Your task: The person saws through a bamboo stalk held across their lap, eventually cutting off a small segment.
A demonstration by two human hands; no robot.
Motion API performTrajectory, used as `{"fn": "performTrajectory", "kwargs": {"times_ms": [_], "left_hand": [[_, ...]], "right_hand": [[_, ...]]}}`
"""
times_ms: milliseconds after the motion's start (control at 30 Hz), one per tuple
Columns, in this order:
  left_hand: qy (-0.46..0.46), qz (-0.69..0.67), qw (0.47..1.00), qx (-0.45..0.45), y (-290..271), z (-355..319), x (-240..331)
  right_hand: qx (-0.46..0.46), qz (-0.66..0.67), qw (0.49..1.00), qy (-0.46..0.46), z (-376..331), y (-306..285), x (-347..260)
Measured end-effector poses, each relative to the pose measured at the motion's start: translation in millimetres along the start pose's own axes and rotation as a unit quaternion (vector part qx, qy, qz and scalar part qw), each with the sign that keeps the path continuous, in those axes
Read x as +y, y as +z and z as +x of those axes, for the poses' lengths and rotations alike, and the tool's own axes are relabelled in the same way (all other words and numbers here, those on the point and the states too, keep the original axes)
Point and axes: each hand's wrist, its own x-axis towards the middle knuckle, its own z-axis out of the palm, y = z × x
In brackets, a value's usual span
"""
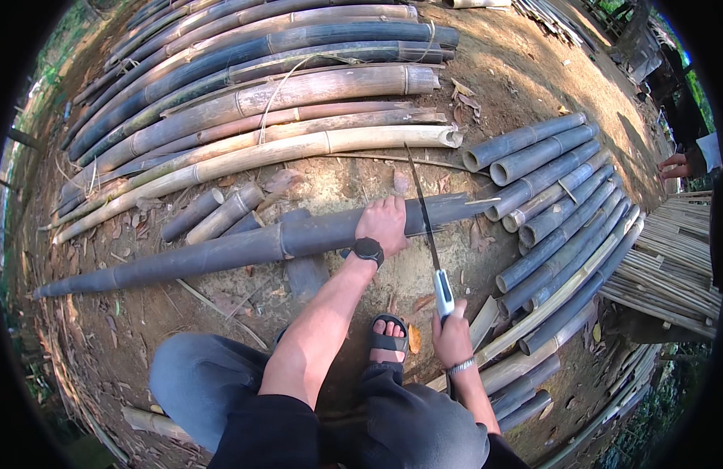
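A long dark bamboo pole [209, 255] lies across the ground in front of me, its right end jagged and split. My left hand [383, 224], with a black watch at the wrist, grips the pole close to that end. In my right hand [453, 334] is the pale handle of a hand saw [426, 211]. Its long thin blade points away from me and crosses the pole just right of my left hand. Whether the teeth have cut into the bamboo I cannot tell. A short bamboo piece [305, 277] lies crosswise under the pole.
Long bamboo poles [299, 94] lie side by side at the back left. Several cut bamboo lengths [561, 211] are lined up on the right, beside a slatted bamboo platform [670, 250]. Short offcuts [224, 215] rest at the left. Another person's hand [674, 166] shows at the far right.
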Motion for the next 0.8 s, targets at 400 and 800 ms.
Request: {"fn": "performTrajectory", "kwargs": {"times_ms": [400,800], "left_hand": [[-0.010,-0.005,1.000,-0.001,2,-5,-3],[-0.014,-0.008,1.000,-0.005,-2,-4,-9]], "right_hand": [[0.010,-0.008,1.000,-0.019,12,8,0],[0.018,-0.019,1.000,-0.017,-6,4,-6]]}}
